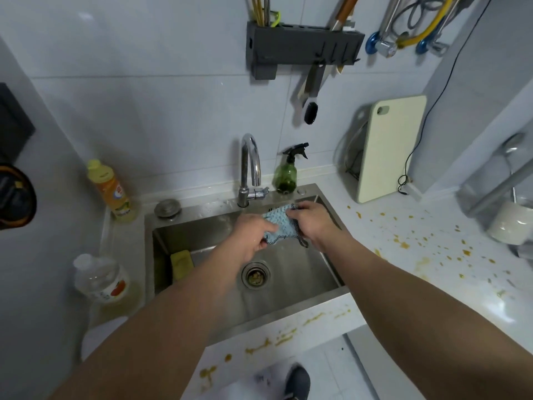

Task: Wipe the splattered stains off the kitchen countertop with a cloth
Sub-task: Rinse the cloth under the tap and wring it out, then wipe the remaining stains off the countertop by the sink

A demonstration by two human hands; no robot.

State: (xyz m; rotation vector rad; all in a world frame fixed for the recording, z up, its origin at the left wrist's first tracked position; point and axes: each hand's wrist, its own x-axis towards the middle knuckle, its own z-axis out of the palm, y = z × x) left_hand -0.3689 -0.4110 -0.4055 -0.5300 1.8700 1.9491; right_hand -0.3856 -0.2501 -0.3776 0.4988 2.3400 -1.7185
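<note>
Orange bottle (112, 191) at the sink's back left corner; steel sink (202, 284), left hand (253, 235) and right hand (313, 223) above it, fingers of both pinching a blue cloth (279, 225) between them, under the tap (250, 168); orange stains (403, 243) splattered over the white table (432, 298) to the right

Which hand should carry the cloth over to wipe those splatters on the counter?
The right hand, most likely. Both hands grip the blue cloth over the sink, but the thickest orange stains lie on the countertop to the right of the sink, on that hand's side. The left hand would have to cross over.
</note>
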